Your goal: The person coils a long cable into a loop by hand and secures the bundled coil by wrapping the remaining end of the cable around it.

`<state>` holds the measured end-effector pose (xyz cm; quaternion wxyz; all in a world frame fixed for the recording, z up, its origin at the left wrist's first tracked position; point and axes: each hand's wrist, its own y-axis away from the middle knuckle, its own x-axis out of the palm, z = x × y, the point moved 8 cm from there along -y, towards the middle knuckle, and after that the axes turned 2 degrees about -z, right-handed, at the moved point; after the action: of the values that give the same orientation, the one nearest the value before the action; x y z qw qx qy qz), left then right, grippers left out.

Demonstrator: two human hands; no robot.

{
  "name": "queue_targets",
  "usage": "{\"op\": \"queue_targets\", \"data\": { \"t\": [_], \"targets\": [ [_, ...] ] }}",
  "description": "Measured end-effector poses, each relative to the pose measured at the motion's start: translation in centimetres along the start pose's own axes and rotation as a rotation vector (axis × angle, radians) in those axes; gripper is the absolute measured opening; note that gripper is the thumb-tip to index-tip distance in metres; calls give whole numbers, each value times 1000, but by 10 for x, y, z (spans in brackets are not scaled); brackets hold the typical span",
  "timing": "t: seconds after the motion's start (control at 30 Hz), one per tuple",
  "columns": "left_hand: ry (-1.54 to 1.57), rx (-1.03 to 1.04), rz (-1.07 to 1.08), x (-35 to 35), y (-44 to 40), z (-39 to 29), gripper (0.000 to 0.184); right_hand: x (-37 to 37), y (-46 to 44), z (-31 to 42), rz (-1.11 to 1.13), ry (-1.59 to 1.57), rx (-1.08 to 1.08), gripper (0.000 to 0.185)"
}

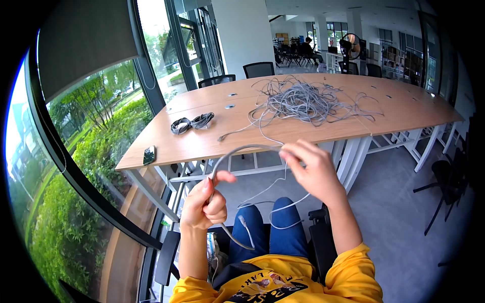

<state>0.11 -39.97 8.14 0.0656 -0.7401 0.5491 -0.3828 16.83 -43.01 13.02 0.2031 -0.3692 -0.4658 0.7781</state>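
A grey network cable (pixel 242 148) runs in a loop between my two raised hands, above my lap. My left hand (pixel 204 202) is closed around the loop's left side, its index finger sticking out. With thumb and fingers pinched together, my right hand (pixel 309 164) grips the cable at the upper right. One plug end (pixel 242 221) dangles below my left hand, over my thigh. More of the cable trails across my knees and up to the table edge. On the table lies a big tangled heap of grey cables (pixel 303 102).
The wooden table (pixel 189 144) curves in front of me. On its left are a tied cable bundle (pixel 192 123) and a phone (pixel 149 155). Chairs (pixel 258 69) stand behind it, with a fan (pixel 350 46) further back. A window wall borders my left; a person sits far off.
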Motion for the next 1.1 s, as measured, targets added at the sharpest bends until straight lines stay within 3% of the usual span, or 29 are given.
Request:
{"op": "queue_targets", "data": {
  "t": [0.13, 0.2, 0.27, 0.3, 0.33, 0.37, 0.43, 0.47, 0.6, 0.67, 0.8, 0.83, 0.9, 0.97, 1.1],
  "targets": [
    [-30, 89, -148, -10, -7, -9, 42, 39, 20, 9, 333, 16, -60, 21],
    [264, 285, -106, -15, -4, -26, 43, 53, 31, 3, 459, 4, 37, 26],
    [283, 344, -26, -6, -2, -44, 42, 55, 37, -6, 257, -238, -35, 27],
    [249, 375, -38, -11, 1, -50, 42, 58, 40, -15, 315, -280, 105, 27],
    [214, 406, -49, -15, 3, -55, 43, 56, 40, -16, 319, -282, 102, 27],
    [211, 409, -50, -13, 3, -55, 43, 48, 39, -23, 214, -319, 183, 26],
    [208, 450, -387, -30, 8, -49, 43, 32, 34, -31, 44, -324, 309, 21],
    [94, 495, -363, -29, 10, -49, 44, 25, 32, -31, -53, -269, 259, 19],
    [-5, 472, -430, -41, 17, -40, 39, 13, 29, -42, -142, -178, 343, 15],
    [91, 401, -46, -32, 17, -35, 37, 10, 32, -49, -204, -151, 346, 14],
    [-96, 314, -278, -27, 11, -33, 38, 6, 37, -54, -227, -40, 305, 13],
    [-99, 295, -380, -29, 7, -33, 39, 12, 40, -61, -143, -51, 342, 15],
    [-80, 247, -349, -31, -5, -31, 39, 20, 43, -70, -64, -57, 378, 18],
    [-78, 155, -250, -37, -19, -24, 35, 45, 53, -85, 128, -515, 616, 28],
    [-142, -75, -195, -40, -44, 5, 30, 49, 26, -62, 237, -325, 445, 36]
  ]
}}
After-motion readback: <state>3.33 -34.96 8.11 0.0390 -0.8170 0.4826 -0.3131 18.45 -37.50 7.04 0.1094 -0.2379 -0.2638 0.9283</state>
